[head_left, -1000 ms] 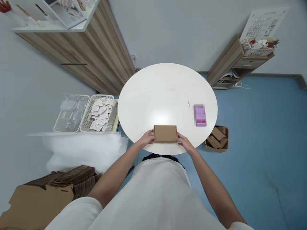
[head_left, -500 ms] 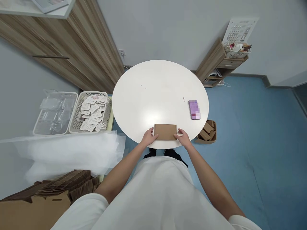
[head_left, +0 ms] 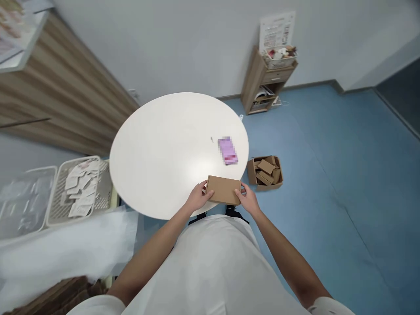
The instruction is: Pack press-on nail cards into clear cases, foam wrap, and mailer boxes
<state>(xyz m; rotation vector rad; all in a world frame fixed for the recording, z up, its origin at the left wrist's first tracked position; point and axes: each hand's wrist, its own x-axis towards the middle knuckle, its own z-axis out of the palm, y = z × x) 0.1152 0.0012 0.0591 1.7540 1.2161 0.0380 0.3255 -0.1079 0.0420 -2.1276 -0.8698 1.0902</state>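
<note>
A closed, flat brown cardboard box (head_left: 223,190) is held between my two hands at the near right edge of the round white table (head_left: 157,148). My left hand (head_left: 198,196) grips its left end, thumb on top. On the right end, my right hand (head_left: 247,197) has its thumb on top and fingers at the side. The box is slightly tilted and partly beyond the table edge. A purple item (head_left: 227,151), blurred by pixelation, lies on the table beyond the box.
On the floor at the right stands an open carton (head_left: 252,171) with several small brown boxes. White baskets (head_left: 52,205) with cards and clear plastic are at the left, by white sheets (head_left: 82,245) and folded cardboard (head_left: 62,297). A small wooden shelf (head_left: 252,78) stands by the wall.
The view has turned to the right. Both hands now hold the box tilted and partly past the table edge; before, it lay flat on the table between them.
</note>
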